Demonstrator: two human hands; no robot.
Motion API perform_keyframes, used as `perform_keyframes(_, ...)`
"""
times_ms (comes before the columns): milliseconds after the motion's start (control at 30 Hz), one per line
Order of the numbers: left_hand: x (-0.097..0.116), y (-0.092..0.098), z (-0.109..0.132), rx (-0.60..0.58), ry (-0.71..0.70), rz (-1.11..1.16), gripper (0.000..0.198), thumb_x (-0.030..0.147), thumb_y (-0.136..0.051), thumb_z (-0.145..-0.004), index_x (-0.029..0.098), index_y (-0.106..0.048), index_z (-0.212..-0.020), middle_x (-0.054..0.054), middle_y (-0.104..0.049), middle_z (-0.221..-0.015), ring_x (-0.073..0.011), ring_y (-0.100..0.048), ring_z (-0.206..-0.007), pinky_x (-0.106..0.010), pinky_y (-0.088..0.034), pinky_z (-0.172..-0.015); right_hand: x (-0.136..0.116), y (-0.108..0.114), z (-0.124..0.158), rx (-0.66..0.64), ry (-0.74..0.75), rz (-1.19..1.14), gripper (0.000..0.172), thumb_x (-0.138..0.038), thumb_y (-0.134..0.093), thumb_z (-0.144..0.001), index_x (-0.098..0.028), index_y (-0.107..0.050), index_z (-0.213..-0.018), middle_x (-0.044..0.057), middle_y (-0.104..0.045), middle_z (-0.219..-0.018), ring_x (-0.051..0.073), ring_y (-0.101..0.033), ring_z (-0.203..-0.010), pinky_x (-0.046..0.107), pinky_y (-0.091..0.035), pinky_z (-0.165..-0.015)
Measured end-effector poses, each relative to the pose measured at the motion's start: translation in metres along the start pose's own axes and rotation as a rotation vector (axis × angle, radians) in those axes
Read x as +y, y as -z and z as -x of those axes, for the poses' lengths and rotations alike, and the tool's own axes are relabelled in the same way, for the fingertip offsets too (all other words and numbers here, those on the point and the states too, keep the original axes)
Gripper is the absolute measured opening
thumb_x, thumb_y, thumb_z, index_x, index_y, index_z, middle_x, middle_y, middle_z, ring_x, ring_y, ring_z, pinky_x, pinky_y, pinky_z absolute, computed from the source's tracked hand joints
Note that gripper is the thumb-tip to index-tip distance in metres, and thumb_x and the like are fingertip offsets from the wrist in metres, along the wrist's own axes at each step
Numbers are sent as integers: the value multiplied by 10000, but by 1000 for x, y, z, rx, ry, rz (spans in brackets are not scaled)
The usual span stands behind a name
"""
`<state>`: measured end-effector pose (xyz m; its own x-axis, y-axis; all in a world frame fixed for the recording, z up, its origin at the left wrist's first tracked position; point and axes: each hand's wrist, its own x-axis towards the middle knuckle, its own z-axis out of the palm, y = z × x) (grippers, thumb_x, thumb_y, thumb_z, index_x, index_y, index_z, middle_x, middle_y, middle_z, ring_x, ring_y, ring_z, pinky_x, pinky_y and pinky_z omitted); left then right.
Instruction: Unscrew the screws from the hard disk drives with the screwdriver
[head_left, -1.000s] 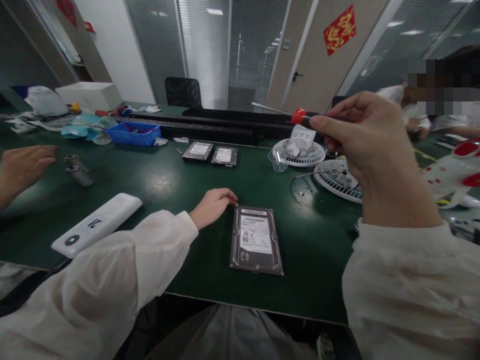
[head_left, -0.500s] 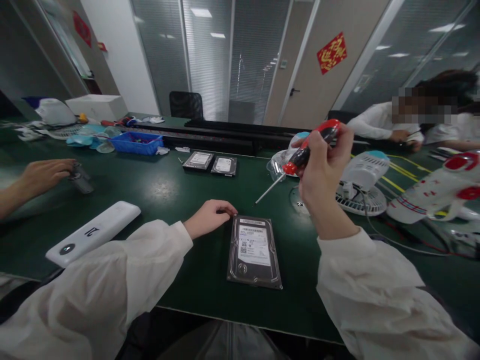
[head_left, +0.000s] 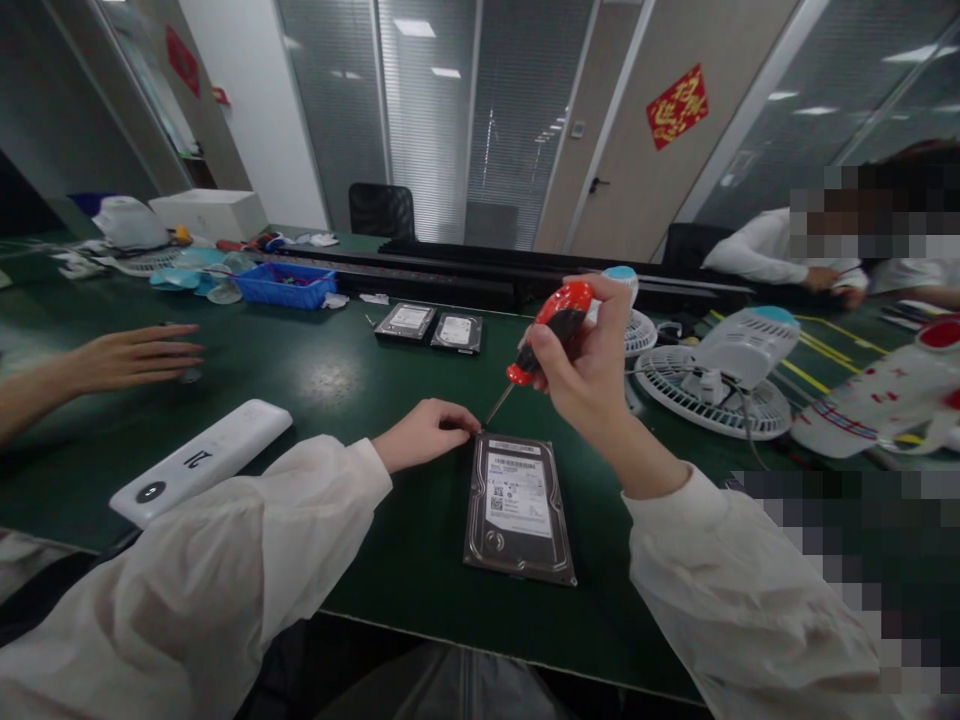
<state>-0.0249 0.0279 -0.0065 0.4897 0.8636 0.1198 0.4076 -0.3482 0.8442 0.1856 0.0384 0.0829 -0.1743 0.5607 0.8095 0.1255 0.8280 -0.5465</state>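
Observation:
A hard drive (head_left: 517,510) with a white label lies flat on the green table in front of me. At its far left corner my left hand (head_left: 429,434) rests, thumb and fingers pinched together; what is between the fingertips, if anything, is too small to make out. My right hand (head_left: 589,365) grips a screwdriver (head_left: 559,320) with a red and black handle. The screwdriver slants down to the left, its tip at that same corner beside my left fingertips. Whether the tip touches a screw cannot be seen.
Two more hard drives (head_left: 406,322) lie farther back, near a blue basket (head_left: 287,287) of small parts. A white power bank (head_left: 201,462) is at left, below another person's hand (head_left: 135,358). White fan parts (head_left: 712,390) and a white and red appliance (head_left: 862,405) stand at right. Another person sits beyond.
My right hand has moved left and down, bringing the screwdriver tip to the drive's far left corner. My left hand stays there. The other person's hand at left has opened out over the grey object.

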Motion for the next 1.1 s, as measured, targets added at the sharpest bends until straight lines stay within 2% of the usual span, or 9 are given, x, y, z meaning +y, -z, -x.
perform_keyframes(267,8,-1,0,19,5,-30,222,139,-620,-858,156,-796,-993,-53,-806,-1016,-199,-738,-971,-351,-558,-968,-2,-1,2,-22,-52,15,410,-511,-609,-947,-345,-333,-1201,-19,-572,-885,80,-512,-533,264,-452,-483)
perform_keyframes(700,13,-1,1,23,17,-17,229,123,-607,-852,153,-797,-976,-43,-813,-1008,-195,-741,-987,-332,-549,-989,-1,-3,4,-32,-77,64,450,-546,-609,-937,-329,-327,-1212,-5,-583,-860,110,-550,-587,289,-483,-519)
perform_keyframes(867,10,0,0,16,16,-11,228,146,-610,-857,165,-800,-982,-42,-809,-1018,-203,-737,-998,-349,-546,-997,2,-3,2,-22,-17,29,409,-473,-651,-912,-340,-364,-1171,-9,-583,-848,131,-579,-637,277,-483,-510)
perform_keyframes(1000,9,1,0,3,29,-9,224,173,-613,-865,177,-799,-990,-42,-805,-1035,-208,-733,-1008,-362,-546,-998,0,1,-3,1,42,106,355,-334,-692,-851,-306,-447,-1107,13,-592,-905,127,-579,-665,266,-474,-510)
perform_keyframes(1100,8,0,0,13,23,-16,221,172,-613,-862,171,-800,-981,-45,-805,-1028,-209,-732,-1004,-356,-544,-997,-4,8,-9,-10,85,195,437,-214,-671,-791,-291,-481,-1177,18,-591,-940,116,-540,-650,281,-466,-534)
